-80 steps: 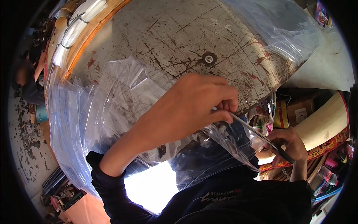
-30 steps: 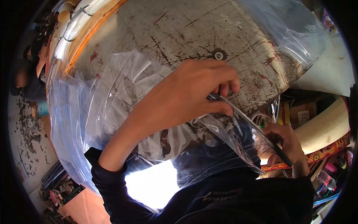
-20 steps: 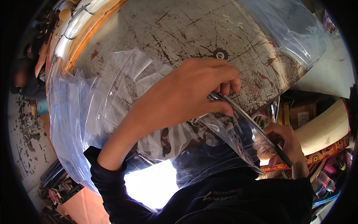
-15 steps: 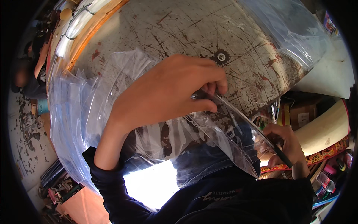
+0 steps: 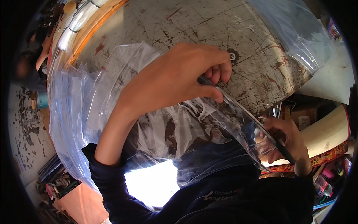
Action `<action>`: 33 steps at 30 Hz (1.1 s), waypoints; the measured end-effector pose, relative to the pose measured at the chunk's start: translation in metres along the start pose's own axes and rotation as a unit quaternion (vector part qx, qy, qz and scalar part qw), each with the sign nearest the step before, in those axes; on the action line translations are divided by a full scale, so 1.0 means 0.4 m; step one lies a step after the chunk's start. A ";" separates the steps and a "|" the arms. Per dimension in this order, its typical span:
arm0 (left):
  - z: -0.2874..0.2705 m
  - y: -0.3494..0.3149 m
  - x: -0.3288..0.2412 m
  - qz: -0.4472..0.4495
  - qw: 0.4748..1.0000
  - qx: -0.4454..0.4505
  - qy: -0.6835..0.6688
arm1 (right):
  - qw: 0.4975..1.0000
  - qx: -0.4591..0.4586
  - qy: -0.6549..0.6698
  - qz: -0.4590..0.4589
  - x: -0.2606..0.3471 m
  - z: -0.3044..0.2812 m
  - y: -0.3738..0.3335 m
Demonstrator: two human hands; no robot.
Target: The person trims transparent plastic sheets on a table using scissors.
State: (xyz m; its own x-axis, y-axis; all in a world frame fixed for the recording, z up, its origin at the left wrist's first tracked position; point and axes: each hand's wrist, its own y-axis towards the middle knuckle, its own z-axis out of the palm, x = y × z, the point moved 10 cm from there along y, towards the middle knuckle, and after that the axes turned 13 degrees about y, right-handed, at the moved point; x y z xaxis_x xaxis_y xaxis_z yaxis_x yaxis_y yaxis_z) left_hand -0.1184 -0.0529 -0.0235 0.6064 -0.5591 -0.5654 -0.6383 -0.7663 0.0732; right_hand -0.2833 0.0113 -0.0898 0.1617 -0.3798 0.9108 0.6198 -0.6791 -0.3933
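My left hand (image 5: pixel 175 76) arches over the table with thumb and fingers pinched on the upper edge of a clear plastic sheet (image 5: pixel 182 127). Crumpled folds of the sheet spread beneath this hand and across my dark clothing. At the right, my right hand (image 5: pixel 294 140) is curled round a long, thin, straight blade-like strip with a dark handle-like end (image 5: pixel 284 152). The strip's pale edge slants up and left along the film toward my left fingertips. Film partly covers my right fingers, so their exact grip is hard to see.
The worn, scratched table (image 5: pixel 197 26) carries a round metal fitting (image 5: pixel 232 56). More clear sheeting (image 5: pixel 298 33) lies at the far right, near a cream roll (image 5: pixel 328 130). White tied bundles (image 5: pixel 80 20) line the left edge. A person (image 5: pixel 28 74) is at the far left.
My left hand has risen slightly and shifted right, lifting the plastic fold with it. My right hand and the thin strip have barely moved.
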 end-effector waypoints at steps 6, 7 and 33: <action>-0.005 0.002 0.003 0.014 0.999 -0.030 0.005 | 0.998 0.023 -0.054 0.003 0.003 0.003 0.010; -0.006 0.002 0.002 0.020 0.999 -0.037 0.003 | 0.998 0.023 -0.055 0.004 0.002 0.005 0.010; -0.072 -0.040 0.049 -0.004 0.999 0.050 -0.003 | 0.998 0.020 0.039 0.039 -0.020 0.015 -0.011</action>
State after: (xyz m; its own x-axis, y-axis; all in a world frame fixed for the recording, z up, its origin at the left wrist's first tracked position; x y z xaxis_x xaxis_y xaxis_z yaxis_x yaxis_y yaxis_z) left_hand -0.0826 -0.0608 -0.0123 0.6084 -0.5511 -0.5711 -0.6782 -0.7348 -0.0133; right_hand -0.2829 0.0212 -0.0946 0.1511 -0.4794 0.8645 0.6381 -0.6206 -0.4557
